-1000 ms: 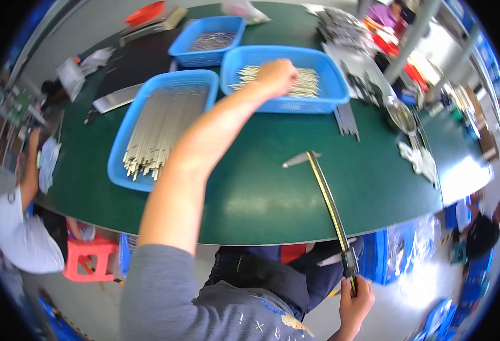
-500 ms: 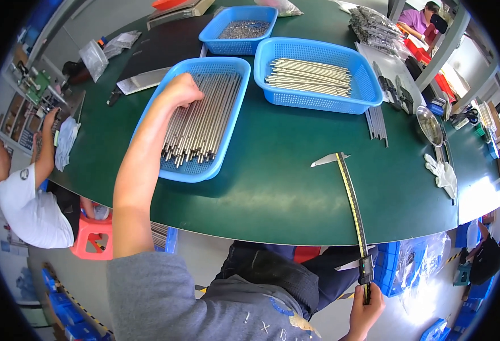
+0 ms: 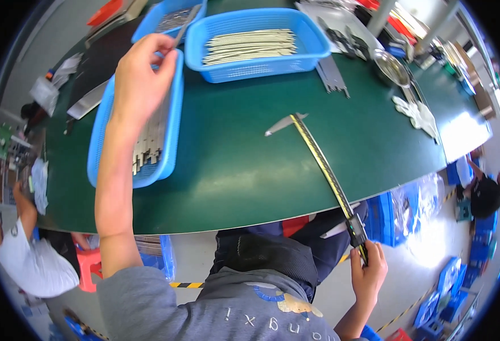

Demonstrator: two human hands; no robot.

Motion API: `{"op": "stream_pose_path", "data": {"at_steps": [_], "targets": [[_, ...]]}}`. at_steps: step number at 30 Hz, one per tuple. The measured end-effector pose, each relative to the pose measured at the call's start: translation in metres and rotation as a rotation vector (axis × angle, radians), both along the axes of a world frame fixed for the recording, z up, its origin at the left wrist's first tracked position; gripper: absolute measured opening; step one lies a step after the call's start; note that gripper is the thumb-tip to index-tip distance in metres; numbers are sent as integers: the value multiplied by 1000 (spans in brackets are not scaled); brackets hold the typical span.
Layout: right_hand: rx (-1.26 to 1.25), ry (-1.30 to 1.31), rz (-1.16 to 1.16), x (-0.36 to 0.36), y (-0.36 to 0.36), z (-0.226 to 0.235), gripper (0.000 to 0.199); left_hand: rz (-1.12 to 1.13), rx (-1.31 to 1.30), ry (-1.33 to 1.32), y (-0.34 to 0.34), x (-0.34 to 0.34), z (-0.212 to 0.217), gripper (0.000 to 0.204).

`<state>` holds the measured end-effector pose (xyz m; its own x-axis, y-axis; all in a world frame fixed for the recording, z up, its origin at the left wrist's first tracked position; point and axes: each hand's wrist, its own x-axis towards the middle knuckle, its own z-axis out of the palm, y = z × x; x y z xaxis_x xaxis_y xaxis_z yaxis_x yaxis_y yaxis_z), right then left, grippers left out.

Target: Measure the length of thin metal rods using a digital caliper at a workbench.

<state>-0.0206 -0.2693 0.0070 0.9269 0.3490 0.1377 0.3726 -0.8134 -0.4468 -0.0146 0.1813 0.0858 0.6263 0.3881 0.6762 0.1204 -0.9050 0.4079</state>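
My left hand (image 3: 142,79) is raised over a blue plastic basket (image 3: 172,139) and pinches a thin metal rod (image 3: 187,25), which points up and away. Many similar metal rods (image 3: 149,149) lie lengthwise in that basket, partly hidden by my forearm. Near the table's front edge, my right hand (image 3: 369,269) grips the lower end of a long digital caliper (image 3: 325,163). One jaw end of the caliper reaches out over the green table (image 3: 227,136), with its jaws wide apart. Nothing sits between them.
A second blue basket (image 3: 261,69) holds paler rods. Behind stands a smaller blue basket (image 3: 143,31) of small metal parts. At the right are metal strips (image 3: 332,75), a metal bowl (image 3: 391,67) and a white glove (image 3: 418,116). A person (image 3: 31,258) sits at far left.
My left hand has come up out of the rods and now holds one rod. The whole view has shifted, moving the baskets up and left. My right hand still grips the caliper.
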Motion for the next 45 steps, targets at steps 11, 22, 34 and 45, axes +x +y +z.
{"op": "stream_pose_path", "data": {"at_steps": [11,22,34,45], "targets": [[45,-23,-75,-4,2,-2,19,-1004,529,-191,-159,8,-97,16],[52,3,-66,-2,2,-1,24,-971,529,-134,-160,9,-110,13],[63,5,-63,0,1,-1,24,-979,533,-125,-162,10,-114,9],[56,9,-62,-3,0,0,24,-976,520,-56,-162,6,-114,10]]}}
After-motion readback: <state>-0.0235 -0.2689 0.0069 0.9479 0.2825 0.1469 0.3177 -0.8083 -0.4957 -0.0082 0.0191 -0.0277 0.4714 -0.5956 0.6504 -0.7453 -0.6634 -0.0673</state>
